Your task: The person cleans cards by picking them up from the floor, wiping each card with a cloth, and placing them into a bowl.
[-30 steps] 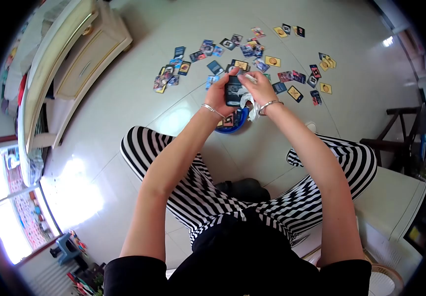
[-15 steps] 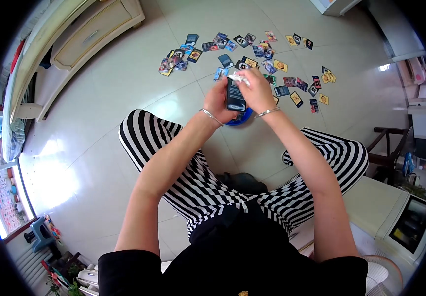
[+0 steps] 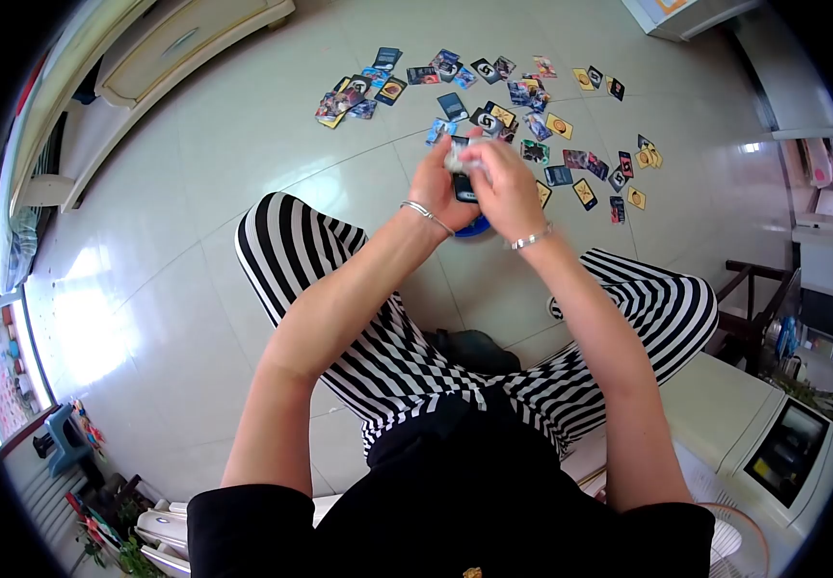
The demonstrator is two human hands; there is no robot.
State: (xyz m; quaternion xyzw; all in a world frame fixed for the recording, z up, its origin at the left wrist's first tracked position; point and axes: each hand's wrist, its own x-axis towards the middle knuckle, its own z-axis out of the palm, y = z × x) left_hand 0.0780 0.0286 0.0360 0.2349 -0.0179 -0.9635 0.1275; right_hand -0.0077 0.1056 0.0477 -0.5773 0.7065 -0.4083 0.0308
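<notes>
My left hand [image 3: 438,188] grips a dark card [image 3: 464,188] with pale print on it, held upright in front of me. A crumpled white tissue [image 3: 457,154] is pinched in my right hand [image 3: 505,185] and lies against the upper part of the card. Behind and below both hands, part of a blue round container [image 3: 474,227] shows; its contents are hidden. Several picture cards lie scattered on the tiled floor beyond my hands, among them a yellow-faced card [image 3: 559,125] and a dark card [image 3: 452,106].
A cream cabinet [image 3: 161,58] stands at the upper left. To the right are a dark wooden stool [image 3: 750,289] and a pale appliance with a dark window [image 3: 790,458]. My striped legs [image 3: 291,250] are spread around the floor nearest me.
My right hand, with the tissue, has moved over the card's upper part, covering more of it. The view has shifted, so the scattered cards sit a little higher and further right.
</notes>
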